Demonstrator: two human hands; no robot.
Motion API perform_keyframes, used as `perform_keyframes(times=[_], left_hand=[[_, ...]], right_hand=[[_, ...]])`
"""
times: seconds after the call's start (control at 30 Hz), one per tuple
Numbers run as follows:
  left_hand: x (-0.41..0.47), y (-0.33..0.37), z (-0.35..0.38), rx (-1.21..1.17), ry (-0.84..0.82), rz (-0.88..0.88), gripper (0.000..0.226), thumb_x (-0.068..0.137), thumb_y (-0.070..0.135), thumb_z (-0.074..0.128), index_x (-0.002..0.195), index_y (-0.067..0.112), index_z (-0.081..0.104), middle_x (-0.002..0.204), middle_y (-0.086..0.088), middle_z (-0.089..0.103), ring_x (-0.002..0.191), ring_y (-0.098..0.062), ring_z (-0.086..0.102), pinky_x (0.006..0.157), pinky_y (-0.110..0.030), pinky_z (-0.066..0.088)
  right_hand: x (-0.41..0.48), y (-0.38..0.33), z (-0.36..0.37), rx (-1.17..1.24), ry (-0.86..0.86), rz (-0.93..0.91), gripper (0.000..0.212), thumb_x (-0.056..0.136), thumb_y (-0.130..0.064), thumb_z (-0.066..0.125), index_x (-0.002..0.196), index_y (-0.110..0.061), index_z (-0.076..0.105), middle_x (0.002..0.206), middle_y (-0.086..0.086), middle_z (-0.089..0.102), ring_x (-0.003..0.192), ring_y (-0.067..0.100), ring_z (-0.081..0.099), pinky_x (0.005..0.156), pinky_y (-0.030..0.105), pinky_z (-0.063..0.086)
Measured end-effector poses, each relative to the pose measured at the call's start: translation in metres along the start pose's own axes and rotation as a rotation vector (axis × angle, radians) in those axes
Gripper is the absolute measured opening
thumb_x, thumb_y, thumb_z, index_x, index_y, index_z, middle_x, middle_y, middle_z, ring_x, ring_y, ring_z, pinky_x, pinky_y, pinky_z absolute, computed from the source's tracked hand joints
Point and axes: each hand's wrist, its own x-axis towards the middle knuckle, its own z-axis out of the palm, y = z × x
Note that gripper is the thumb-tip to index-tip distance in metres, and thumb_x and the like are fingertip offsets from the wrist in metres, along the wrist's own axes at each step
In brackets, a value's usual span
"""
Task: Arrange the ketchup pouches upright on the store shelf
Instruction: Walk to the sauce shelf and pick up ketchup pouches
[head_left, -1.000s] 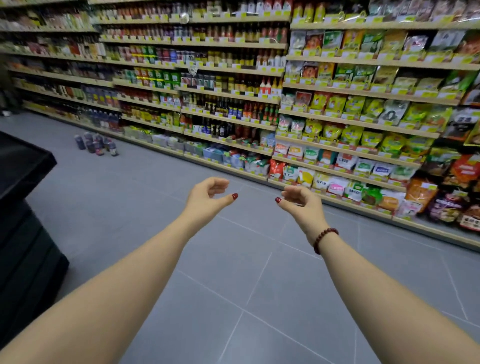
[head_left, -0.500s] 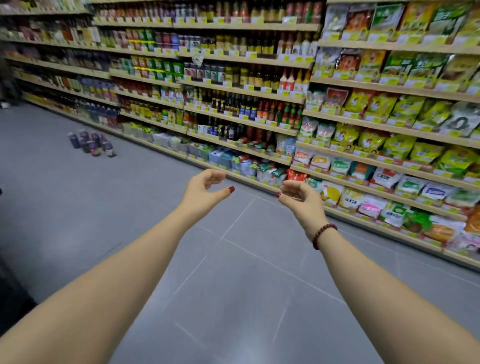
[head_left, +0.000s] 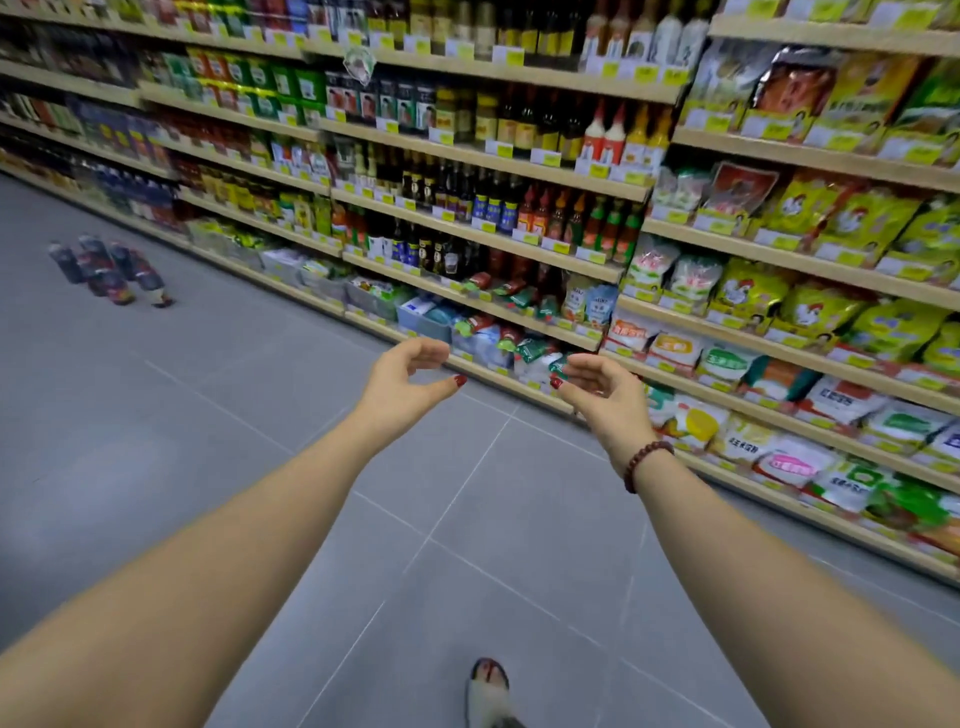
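Note:
Both my arms stretch out over the grey floor toward the store shelves. My left hand (head_left: 402, 382) is empty, its fingers curled and apart. My right hand (head_left: 605, 389), with a bead bracelet on the wrist, is likewise empty and cupped. Just beyond my hands, on the low shelves (head_left: 483, 306), lie red and green pouches (head_left: 511, 288) that look like the ketchup pouches; several are tipped over or lying flat. More of them (head_left: 530, 348) sit on the shelf below. Neither hand touches them.
Several dark bottles (head_left: 111, 273) stand on the floor at the left near the shelf base. Sauce bottles (head_left: 519, 208) fill the shelves above the pouches. Bags of seasoning (head_left: 810, 312) fill the right bay. My foot (head_left: 488, 686) shows at the bottom.
I have walked closer to the shelves, which now look larger and nearer. My hands keep the same cupped, empty pose. The black bin at the left has left the view.

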Motion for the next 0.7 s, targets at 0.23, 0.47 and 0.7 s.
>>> perform_keyframes(times=[0.23,0.47,0.7], left_hand=[[0.184,-0.041,0.040,-0.033,0.006,-0.040,0.036,0.075,0.010,0.074,0.108,0.007,0.061,0.104,-0.005,0.064,0.097,-0.014,0.059,0.073,0.002,0.038],[0.348,-0.088,0.066,-0.012,-0.042,-0.052,0.034,0.074,0.011,0.074,0.106,0.010,0.062,0.105,-0.005,0.065,0.100,-0.016,0.061,0.090,-0.026,0.046],[0.522,-0.166,0.071,-0.005,-0.107,-0.072,0.036,0.076,0.010,0.072,0.110,0.009,0.062,0.107,-0.004,0.065,0.100,-0.013,0.059,0.086,-0.022,0.043]], right_hand=[[0.202,0.037,0.019,0.016,0.011,0.031,0.031,0.074,0.001,0.072,0.098,-0.016,0.060,0.107,0.012,0.064,0.099,0.020,0.060,0.086,0.028,0.050],[0.355,0.072,0.045,-0.013,0.027,0.078,0.030,0.076,0.001,0.069,0.102,-0.012,0.060,0.107,0.009,0.063,0.099,0.019,0.060,0.088,0.032,0.050],[0.506,0.126,0.094,-0.052,0.129,0.118,0.031,0.075,0.001,0.071,0.101,-0.011,0.059,0.106,0.010,0.063,0.097,0.018,0.058,0.085,0.026,0.048]])
